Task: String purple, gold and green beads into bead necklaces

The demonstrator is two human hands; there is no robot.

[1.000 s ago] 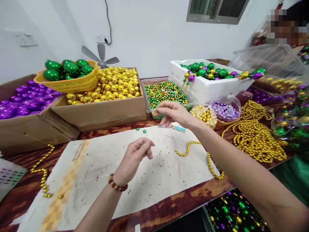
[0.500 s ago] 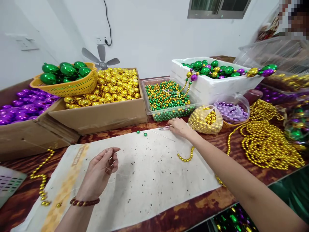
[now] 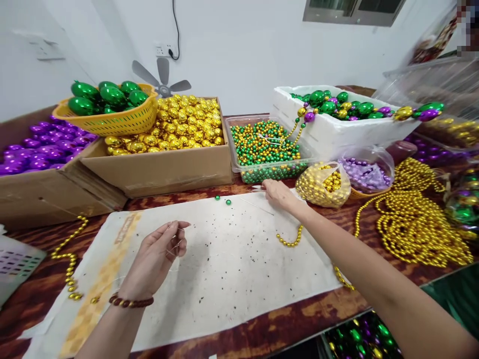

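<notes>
My left hand [image 3: 164, 252] is over the left part of the white cloth [image 3: 232, 259], its thumb and index finger pinching a thin clear thread that loops below the fingers. My right hand [image 3: 277, 193] reaches to the cloth's back edge, fingers closed round a small pair of metal scissors [image 3: 257, 188], mostly hidden. Just beside it on the cloth lies a thin needle-like rod [image 3: 256, 206]. Two green beads [image 3: 228, 202] rest near the back edge. A short curved gold bead strand [image 3: 290, 243] lies in front of my right wrist.
Behind the cloth stand a box of gold balls [image 3: 157, 167], a clear tub of small beads [image 3: 273, 172] and a white foam box [image 3: 337, 134]. Gold bead strands [image 3: 415, 229] pile at right. Another gold strand [image 3: 69, 259] lies left. A plastic basket [image 3: 18, 264] is at far left.
The view has shifted slightly, so the scene sits a little differently. My left hand keeps its pinch on the thread. My right hand stays at the cloth's back edge.
</notes>
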